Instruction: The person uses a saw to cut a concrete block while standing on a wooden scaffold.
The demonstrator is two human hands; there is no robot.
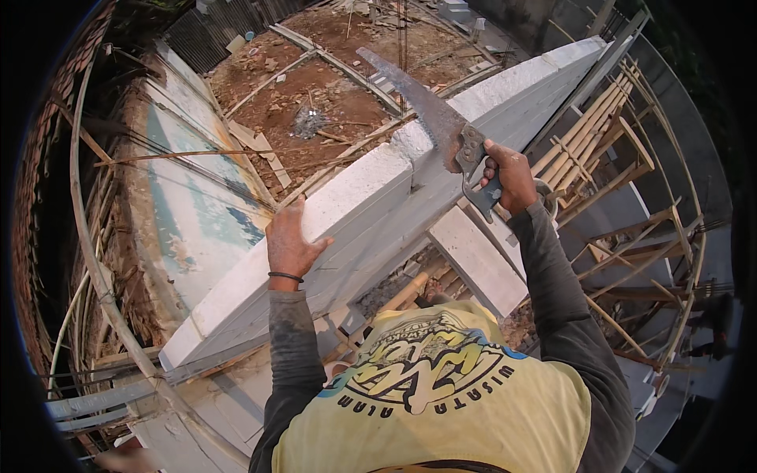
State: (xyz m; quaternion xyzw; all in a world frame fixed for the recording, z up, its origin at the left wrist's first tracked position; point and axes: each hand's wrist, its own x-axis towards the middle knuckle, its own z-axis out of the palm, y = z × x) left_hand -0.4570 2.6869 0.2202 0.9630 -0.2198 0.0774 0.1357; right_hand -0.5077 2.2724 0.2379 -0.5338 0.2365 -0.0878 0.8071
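Observation:
A rusty handsaw is in my right hand, its blade pointing up and to the left above the wall. My fingers wrap round its dark handle, and the toothed edge faces left. The white lightweight-block wall runs slantwise from lower left to upper right. My left hand lies over its top edge, thumb on the near face and fingers across the top, some hidden behind it. Just left of the blade, a notch-like step breaks the wall's top.
Beyond the wall lies reddish soil with rubble and concrete beams. Bamboo scaffolding stands to the right; a long bent pole curves along the left. A pale block rests right in front of me. Low down at left runs a metal channel.

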